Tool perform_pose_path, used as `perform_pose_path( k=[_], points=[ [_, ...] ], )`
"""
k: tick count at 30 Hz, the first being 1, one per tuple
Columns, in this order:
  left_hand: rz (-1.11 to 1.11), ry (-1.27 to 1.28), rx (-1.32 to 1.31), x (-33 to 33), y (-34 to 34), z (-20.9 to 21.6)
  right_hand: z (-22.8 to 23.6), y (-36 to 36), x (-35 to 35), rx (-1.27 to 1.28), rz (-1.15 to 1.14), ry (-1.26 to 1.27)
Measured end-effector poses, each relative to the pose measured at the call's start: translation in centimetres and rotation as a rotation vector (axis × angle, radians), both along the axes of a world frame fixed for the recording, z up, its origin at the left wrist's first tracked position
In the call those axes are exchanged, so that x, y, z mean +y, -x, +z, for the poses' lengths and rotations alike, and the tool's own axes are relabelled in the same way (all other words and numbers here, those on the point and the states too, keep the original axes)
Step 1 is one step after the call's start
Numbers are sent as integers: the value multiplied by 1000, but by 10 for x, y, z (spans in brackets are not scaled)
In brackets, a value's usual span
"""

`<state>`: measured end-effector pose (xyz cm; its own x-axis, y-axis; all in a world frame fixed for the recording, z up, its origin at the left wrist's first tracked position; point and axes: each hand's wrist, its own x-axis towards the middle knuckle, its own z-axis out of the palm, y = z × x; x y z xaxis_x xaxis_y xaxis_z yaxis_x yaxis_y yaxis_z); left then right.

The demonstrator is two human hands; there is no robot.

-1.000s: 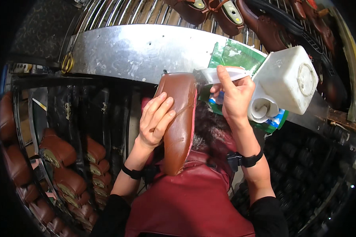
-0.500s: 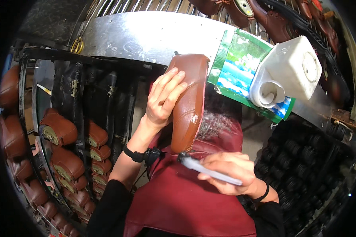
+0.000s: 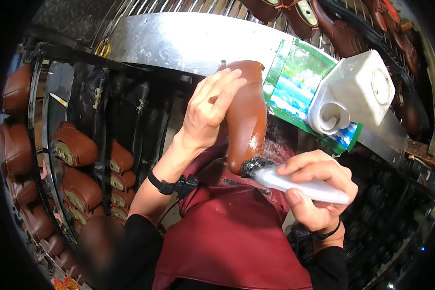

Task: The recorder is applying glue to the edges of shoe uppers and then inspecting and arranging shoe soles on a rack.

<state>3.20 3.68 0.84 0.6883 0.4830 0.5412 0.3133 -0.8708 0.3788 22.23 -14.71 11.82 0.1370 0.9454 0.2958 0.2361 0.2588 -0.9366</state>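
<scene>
A brown leather shoe upper [image 3: 248, 111] points its toe toward me, its heel end near the metal table edge. My left hand [image 3: 205, 111] holds it from the left side, fingers laid over the upper and thumb hidden. In my right hand [image 3: 326, 186] is a brush [image 3: 295, 182] with a pale, whitish handle, gripped between thumb and fingers. Its dark bristles touch the toe at the right. Wet shine shows along the shoe's right side. The shoe's underside is hidden.
On the metal tabletop [image 3: 179, 41] lie a green and blue packet [image 3: 295, 82] and a white plastic jug [image 3: 362, 82] on its side. Brown shoes [image 3: 77, 145] fill racks at left; more [image 3: 338, 29] lie at the back right. Yellow-handled scissors [image 3: 103, 47] are at the far left.
The brush has moved up and right, from the toe tip to the toe's right side, with my right hand. My left hand and the shoe have shifted slightly right and turned.
</scene>
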Motion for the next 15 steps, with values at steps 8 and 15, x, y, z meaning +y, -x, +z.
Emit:
perform_pose_path(
  k=[8, 15],
  points=[
    [-7, 437, 67, 32, -25, 56, 16, -28, 45, -176, -66, -245],
    [-208, 558, -59, 86, -35, 40, -63, -64, 63, -35, -334, -55]
  ],
)
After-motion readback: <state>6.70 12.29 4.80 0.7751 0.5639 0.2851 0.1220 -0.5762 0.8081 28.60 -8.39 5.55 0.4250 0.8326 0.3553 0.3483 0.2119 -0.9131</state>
